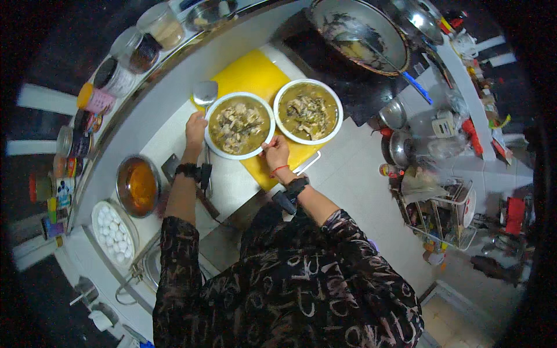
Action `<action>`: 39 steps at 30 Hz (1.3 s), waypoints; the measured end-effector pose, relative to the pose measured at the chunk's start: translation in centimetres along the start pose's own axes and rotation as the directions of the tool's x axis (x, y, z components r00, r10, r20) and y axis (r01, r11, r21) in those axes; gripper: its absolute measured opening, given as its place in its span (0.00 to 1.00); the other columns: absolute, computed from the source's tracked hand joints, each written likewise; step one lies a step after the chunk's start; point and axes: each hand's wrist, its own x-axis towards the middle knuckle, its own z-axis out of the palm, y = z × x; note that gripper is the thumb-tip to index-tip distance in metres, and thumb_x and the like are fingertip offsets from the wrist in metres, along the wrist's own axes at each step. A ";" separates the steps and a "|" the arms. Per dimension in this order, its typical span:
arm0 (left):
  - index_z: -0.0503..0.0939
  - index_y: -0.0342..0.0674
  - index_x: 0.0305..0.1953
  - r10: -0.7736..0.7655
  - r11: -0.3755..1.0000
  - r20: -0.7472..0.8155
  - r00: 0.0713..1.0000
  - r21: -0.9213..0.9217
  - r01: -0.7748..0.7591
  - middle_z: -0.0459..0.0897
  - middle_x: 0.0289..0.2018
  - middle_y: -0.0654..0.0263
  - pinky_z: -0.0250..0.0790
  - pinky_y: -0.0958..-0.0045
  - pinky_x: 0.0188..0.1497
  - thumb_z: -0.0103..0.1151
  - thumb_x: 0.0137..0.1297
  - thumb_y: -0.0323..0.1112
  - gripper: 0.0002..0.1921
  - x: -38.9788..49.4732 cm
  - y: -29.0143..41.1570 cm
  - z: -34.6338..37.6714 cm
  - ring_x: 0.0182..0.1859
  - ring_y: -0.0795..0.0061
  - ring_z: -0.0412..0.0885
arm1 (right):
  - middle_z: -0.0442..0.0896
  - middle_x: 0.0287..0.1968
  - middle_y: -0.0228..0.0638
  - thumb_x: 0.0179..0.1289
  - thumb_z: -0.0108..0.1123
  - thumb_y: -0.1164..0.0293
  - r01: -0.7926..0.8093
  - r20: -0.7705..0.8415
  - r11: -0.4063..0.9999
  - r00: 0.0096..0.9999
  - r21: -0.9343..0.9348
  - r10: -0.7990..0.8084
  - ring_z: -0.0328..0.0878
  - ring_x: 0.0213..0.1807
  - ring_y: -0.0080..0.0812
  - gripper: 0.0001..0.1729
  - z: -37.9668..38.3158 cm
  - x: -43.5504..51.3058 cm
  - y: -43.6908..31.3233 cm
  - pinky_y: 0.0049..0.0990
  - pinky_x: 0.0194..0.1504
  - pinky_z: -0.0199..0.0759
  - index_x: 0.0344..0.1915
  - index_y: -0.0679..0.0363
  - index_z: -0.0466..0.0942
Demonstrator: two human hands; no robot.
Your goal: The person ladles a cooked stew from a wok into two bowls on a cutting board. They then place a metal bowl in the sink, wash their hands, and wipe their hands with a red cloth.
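A round white-rimmed bowl (239,125) of broth with pale chunks and dark greens sits partly on a yellow cutting board (261,71). My right hand (276,153) pinches its lower right rim. Against the opposite rim is my left hand (195,129), fingers curled; whether they grip the bowl or the spatula beside it is not clear. That metal spatula (205,93) lies along the bowl's left side, its handle running down past my left wrist. A second, similar bowl (308,111) stands on the right, close to the first.
A wok (361,37) with a blue-handled ladle (417,87) sits on the dark stove. At left are a metal basin of orange-brown liquid (138,186) and a basket of white eggs (114,232). Jars (135,50) line the ledge; a wire rack (439,213) stands right.
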 end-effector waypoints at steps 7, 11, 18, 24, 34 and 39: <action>0.73 0.32 0.56 -0.066 0.990 -0.066 0.996 -0.127 0.058 0.79 0.46 0.63 0.66 0.73 0.52 0.53 0.62 0.27 0.20 -2.4 -2.2 0.3 0.47 0.74 0.75 | 0.72 0.23 0.31 0.58 0.60 0.80 -0.113 0.096 0.988 0.990 0.110 0.103 0.74 0.19 0.26 0.09 -1.7 -2.6 -1.4 0.26 0.19 0.69 0.29 0.61 0.68; 0.70 0.30 0.58 -0.061 0.991 -0.097 0.993 -0.121 0.049 0.76 0.54 0.53 0.65 0.69 0.58 0.56 0.61 0.24 0.23 -3.7 -2.9 0.0 0.55 0.66 0.74 | 0.71 0.24 0.30 0.61 0.55 0.79 -0.282 0.303 0.953 0.923 0.111 0.238 0.71 0.19 0.25 0.07 -4.3 -4.8 -4.2 0.26 0.19 0.68 0.37 0.62 0.67; 0.66 0.30 0.60 -0.002 0.916 -0.003 1.000 -0.400 0.001 0.73 0.54 0.54 0.66 0.71 0.57 0.56 0.62 0.28 0.25 -9.7 0.3 0.2 0.55 0.68 0.72 | 0.75 0.32 0.32 0.63 0.54 0.78 -0.390 0.300 0.920 0.873 -0.047 0.385 0.76 0.30 0.26 0.08 -14.7 -9.4 -7.7 0.25 0.32 0.78 0.42 0.62 0.69; 0.67 0.32 0.59 -0.124 0.870 0.107 0.986 -0.467 0.160 0.74 0.54 0.57 0.68 0.72 0.55 0.53 0.68 0.29 0.20 -17.1 4.6 2.1 0.52 0.70 0.74 | 0.77 0.34 0.33 0.61 0.59 0.76 -0.411 0.111 0.911 0.907 0.019 0.407 0.79 0.32 0.25 0.16 -23.2 -10.6 -9.4 0.24 0.34 0.81 0.49 0.64 0.71; 0.70 0.33 0.53 -0.158 0.873 0.307 0.939 -0.402 0.278 0.78 0.40 0.64 0.74 0.78 0.41 0.54 0.67 0.25 0.14 -26.1 8.0 9.7 0.39 0.77 0.77 | 0.75 0.28 0.32 0.62 0.56 0.77 -0.355 0.047 0.914 0.935 0.198 0.352 0.75 0.23 0.25 0.11 -33.1 -10.5 -9.5 0.22 0.23 0.73 0.43 0.67 0.70; 0.70 0.32 0.53 -0.116 0.888 0.434 0.893 -0.357 0.289 0.78 0.39 0.64 0.74 0.80 0.40 0.53 0.68 0.25 0.14 -30.4 11.3 18.5 0.37 0.78 0.78 | 0.73 0.28 0.29 0.63 0.56 0.76 -0.328 0.126 0.904 0.944 0.274 0.304 0.72 0.21 0.24 0.04 -42.3 -9.5 -7.2 0.24 0.20 0.69 0.36 0.63 0.71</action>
